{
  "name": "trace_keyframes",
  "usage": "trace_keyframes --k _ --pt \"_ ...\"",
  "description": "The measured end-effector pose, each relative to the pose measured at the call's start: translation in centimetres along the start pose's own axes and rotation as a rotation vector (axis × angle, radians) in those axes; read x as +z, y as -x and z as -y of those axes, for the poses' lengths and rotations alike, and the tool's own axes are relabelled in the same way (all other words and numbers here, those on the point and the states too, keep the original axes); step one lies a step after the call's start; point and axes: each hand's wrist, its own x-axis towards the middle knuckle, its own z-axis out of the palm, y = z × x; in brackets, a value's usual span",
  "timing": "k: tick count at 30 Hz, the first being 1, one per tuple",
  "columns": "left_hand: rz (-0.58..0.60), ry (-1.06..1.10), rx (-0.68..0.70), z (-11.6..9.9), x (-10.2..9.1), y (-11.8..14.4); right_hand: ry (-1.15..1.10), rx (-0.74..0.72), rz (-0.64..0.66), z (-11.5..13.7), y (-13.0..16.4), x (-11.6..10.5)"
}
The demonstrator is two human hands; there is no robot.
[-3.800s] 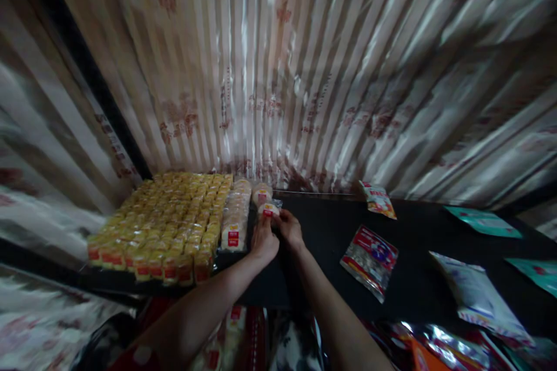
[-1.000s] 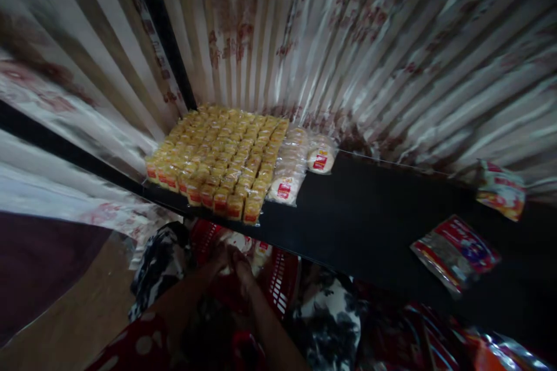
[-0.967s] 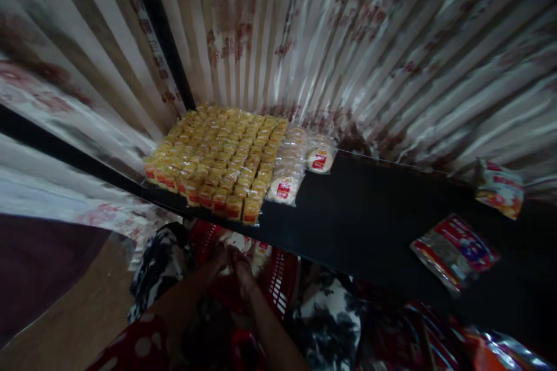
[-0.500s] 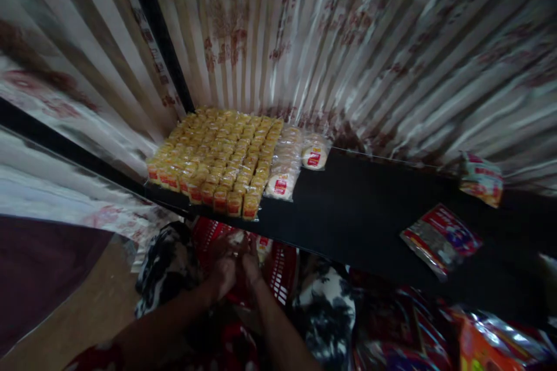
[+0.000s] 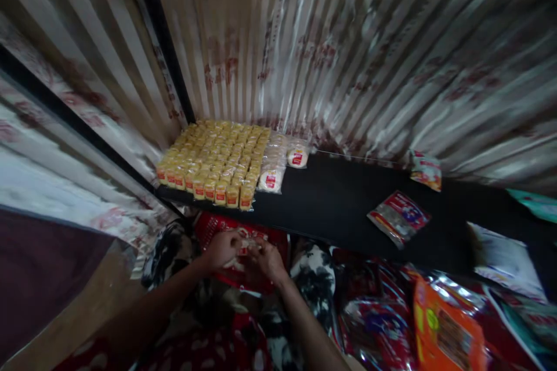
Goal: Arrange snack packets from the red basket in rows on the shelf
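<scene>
My left hand point(image 5: 221, 248) and my right hand point(image 5: 266, 259) are down inside a red plastic basket point(image 5: 209, 227) below the shelf edge. Both close around a clear-wrapped round snack packet point(image 5: 243, 246) with a red label. On the black shelf point(image 5: 343, 208) above, a block of yellow wrapped snacks point(image 5: 213, 165) fills the left corner. Beside it lies a row of pale round packets point(image 5: 273, 169), and one single packet point(image 5: 298, 157) sits behind.
Corrugated metal walls enclose the shelf. A red and clear packet point(image 5: 398, 217) and a small orange packet point(image 5: 425, 170) lie further right on the shelf. White and teal bags point(image 5: 505, 258) sit at the right. Shiny orange and red bags point(image 5: 444, 324) pile below.
Both hands left the shelf, where they set a round packet, and dropped into the red basket. They now grip another packet there. The camera has tilted lower and rightward.
</scene>
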Motion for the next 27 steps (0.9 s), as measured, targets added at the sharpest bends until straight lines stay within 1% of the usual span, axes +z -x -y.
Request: trace_keyframes --k 2,4,7,10,12,15,17,19,21,23,25,27 --pt "-0.087 0.06 0.099 -1.2 -0.7 0.3 -0.059 -0.011 -0.011 0.3 0.7 -1.0" --pt "-0.191 0.101 0.158 -2.1 -1.3 0.5 -0.198 0.018 -0.02 0.8 1.5 -1.9" --pt "-0.296 0.138 0.152 -3.1 -1.5 0.7 -0.432 0.119 -0.004 1.8 2.7 -3.2" --pt "-0.358 0.206 0.086 -3.7 -0.7 0.9 -0.634 0.205 -0.012 2.6 3.7 -4.3" --pt "-0.351 0.304 0.023 -4.3 0.4 0.8 -0.747 0.228 -0.055 2.8 4.1 -4.9" --pt "-0.226 0.53 -0.076 -5.6 2.4 0.0 -0.857 0.211 -0.108 2.8 4.4 -5.8" --pt "-0.173 0.637 -0.097 -6.7 3.5 -0.9 -0.864 0.185 -0.114 2.6 4.3 -6.6" --pt "-0.202 0.648 -0.067 -7.9 4.0 -1.9 -0.791 0.137 -0.13 2.5 4.1 -7.9" --pt "-0.243 0.573 -0.013 -9.2 4.0 -2.9 -0.675 0.044 -0.178 2.3 3.5 -9.7" --pt "-0.237 0.461 0.054 -10.5 3.6 -3.8 -0.57 -0.07 -0.236 2.2 2.6 -11.6" --pt "-0.214 0.361 0.107 -11.9 3.1 -4.9 -0.524 -0.151 -0.258 2.1 1.5 -13.4" --pt "-0.203 0.291 0.115 -13.2 2.7 -6.2 -0.531 -0.182 -0.245 2.0 0.2 -14.7"
